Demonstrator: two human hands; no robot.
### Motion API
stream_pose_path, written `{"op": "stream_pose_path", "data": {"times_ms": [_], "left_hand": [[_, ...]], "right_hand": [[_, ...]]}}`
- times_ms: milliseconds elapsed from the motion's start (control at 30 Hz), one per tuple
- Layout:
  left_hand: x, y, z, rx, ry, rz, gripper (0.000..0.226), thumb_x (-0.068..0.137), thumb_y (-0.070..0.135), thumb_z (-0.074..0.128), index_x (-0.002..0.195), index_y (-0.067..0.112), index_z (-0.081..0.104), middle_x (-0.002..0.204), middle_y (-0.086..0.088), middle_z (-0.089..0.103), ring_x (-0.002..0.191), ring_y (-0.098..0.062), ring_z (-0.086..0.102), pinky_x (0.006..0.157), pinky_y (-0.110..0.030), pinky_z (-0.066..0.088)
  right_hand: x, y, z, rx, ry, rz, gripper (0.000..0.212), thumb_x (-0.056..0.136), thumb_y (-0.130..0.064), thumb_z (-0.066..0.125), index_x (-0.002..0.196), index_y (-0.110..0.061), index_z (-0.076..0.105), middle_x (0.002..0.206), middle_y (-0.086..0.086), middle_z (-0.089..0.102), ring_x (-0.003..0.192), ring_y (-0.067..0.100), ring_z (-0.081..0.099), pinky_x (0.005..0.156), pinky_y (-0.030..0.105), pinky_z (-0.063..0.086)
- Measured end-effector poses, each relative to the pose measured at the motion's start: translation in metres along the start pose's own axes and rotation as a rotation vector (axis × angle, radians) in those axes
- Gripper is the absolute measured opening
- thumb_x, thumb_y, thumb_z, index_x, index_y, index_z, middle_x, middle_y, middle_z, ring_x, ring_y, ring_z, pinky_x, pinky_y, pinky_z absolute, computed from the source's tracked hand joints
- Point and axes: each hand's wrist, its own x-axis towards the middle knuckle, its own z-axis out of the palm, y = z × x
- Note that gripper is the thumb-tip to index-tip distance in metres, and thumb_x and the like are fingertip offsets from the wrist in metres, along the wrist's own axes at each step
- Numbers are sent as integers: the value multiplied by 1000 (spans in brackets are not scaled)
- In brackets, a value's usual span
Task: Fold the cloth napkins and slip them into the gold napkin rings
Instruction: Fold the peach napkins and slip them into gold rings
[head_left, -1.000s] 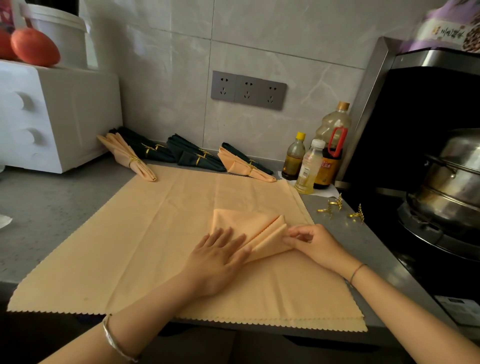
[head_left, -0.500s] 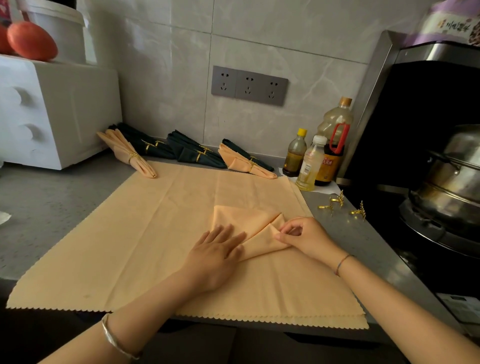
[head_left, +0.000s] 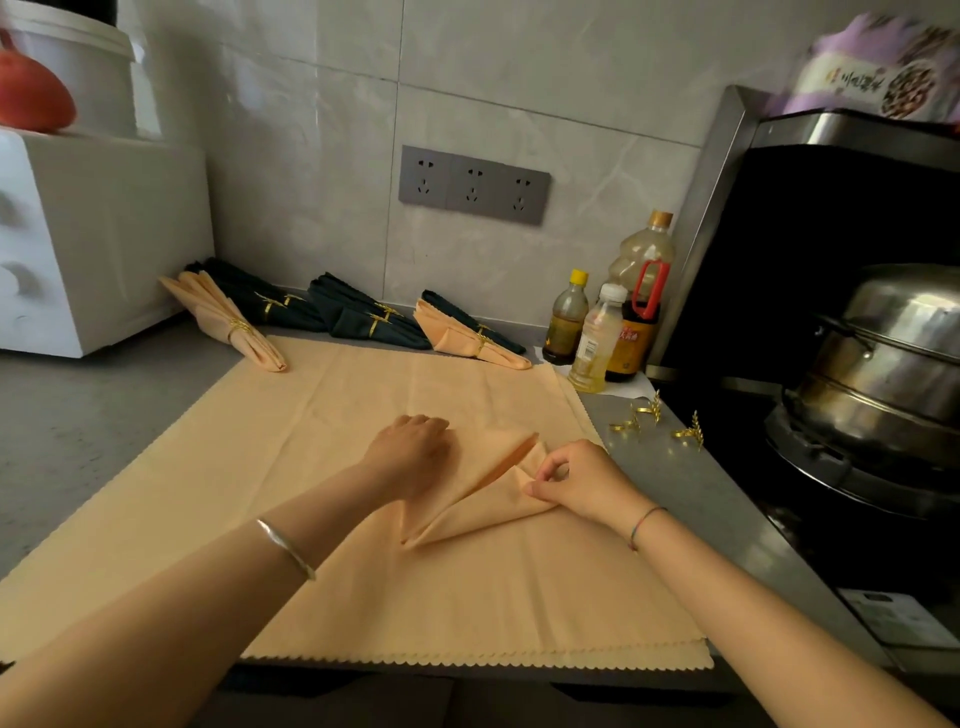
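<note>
A peach napkin (head_left: 483, 512) lies pleated into a narrow fan on a stack of flat peach cloths (head_left: 291, 467). Its point faces me. My left hand (head_left: 413, 454) lies over the fan's left side, fingers bent down onto the cloth. My right hand (head_left: 576, 480) pinches the fan's right edge between thumb and fingers. Loose gold napkin rings (head_left: 644, 415) sit on the grey counter to the right. Finished peach napkins (head_left: 228, 322) (head_left: 467, 338) and dark green napkins (head_left: 363, 317) in gold rings lie along the back wall.
Three bottles (head_left: 608, 327) stand at the back right. A steel pot (head_left: 893, 364) sits on the stove at the right. A white appliance (head_left: 78, 244) stands at the left with a red fruit (head_left: 31, 96) on top. The counter's front edge runs just under the cloths.
My left hand has slid forward over the fan, from flat near its point to bent over its wide end. My right hand now pinches the right edge and the fold is narrower.
</note>
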Motion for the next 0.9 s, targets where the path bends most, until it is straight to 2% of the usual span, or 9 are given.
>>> {"op": "stream_pose_path", "data": {"times_ms": [133, 233, 400, 467, 533, 633, 700, 767, 900], "left_hand": [[9, 0, -9, 70, 96, -59, 37, 102, 35, 32, 127, 19, 55, 123, -3, 58, 112, -21, 53, 86, -31, 46], [7, 5, -19, 76, 91, -132, 41, 101, 45, 34, 122, 18, 55, 117, -2, 62, 106, -19, 58, 71, -24, 42], [-17, 15, -26, 126, -43, -182, 47, 99, 45, 38, 130, 10, 45, 118, -7, 60, 102, -22, 58, 73, -27, 43], [-29, 23, -27, -27, -134, -191, 47, 99, 38, 42, 134, 7, 37, 107, -8, 62, 85, -20, 59, 68, -26, 47], [-39, 34, -24, -296, -219, -204, 48, 99, 27, 45, 138, 6, 26, 85, -5, 60, 62, -14, 57, 49, -21, 48], [-50, 47, -16, -406, -276, -142, 44, 97, 18, 46, 132, 0, 25, 76, -5, 60, 51, -10, 54, 41, -18, 45], [-53, 51, -13, -315, -339, -112, 47, 97, 21, 44, 131, -9, 29, 79, -8, 63, 54, -13, 56, 43, -17, 45], [-53, 55, -12, -205, -326, -112, 59, 98, 30, 42, 139, -8, 26, 99, -13, 67, 72, -19, 62, 55, -17, 48], [-44, 58, -7, 177, 42, -1, 72, 99, 48, 32, 152, 14, -3, 142, -9, 40, 127, -26, 44, 98, -33, 39]], "right_hand": [[1, -2, -1, -66, 45, 14, 20, 73, -33, 77, 65, -28, 59, 88, -9, 56, 87, 12, 55, 76, 28, 45], [3, -1, -5, -113, 71, 23, 23, 74, -40, 75, 80, -26, 58, 98, -8, 48, 96, 14, 52, 81, 29, 44], [11, 1, -4, -126, 74, 104, 48, 75, -49, 71, 108, -20, 53, 116, -2, 46, 104, 16, 51, 86, 30, 45], [14, 1, 0, -105, 86, 116, 49, 76, -51, 69, 110, -19, 52, 117, -1, 47, 104, 17, 52, 88, 32, 45], [16, 0, 3, -76, 116, 125, 48, 77, -51, 67, 109, -19, 52, 117, 0, 49, 102, 18, 52, 88, 34, 45], [16, 2, 7, -34, 143, 138, 47, 78, -53, 65, 109, -19, 53, 114, -1, 50, 100, 17, 52, 88, 34, 46], [15, 4, 11, -11, 156, 138, 45, 77, -54, 65, 105, -20, 54, 111, -2, 50, 99, 17, 53, 88, 35, 46], [13, 6, 16, -1, 176, 120, 39, 77, -54, 64, 99, -23, 56, 106, -4, 51, 97, 16, 53, 88, 35, 46], [11, 9, 21, 15, 232, 72, 31, 80, -52, 63, 95, -25, 57, 98, -8, 51, 97, 14, 54, 88, 34, 44]]}}
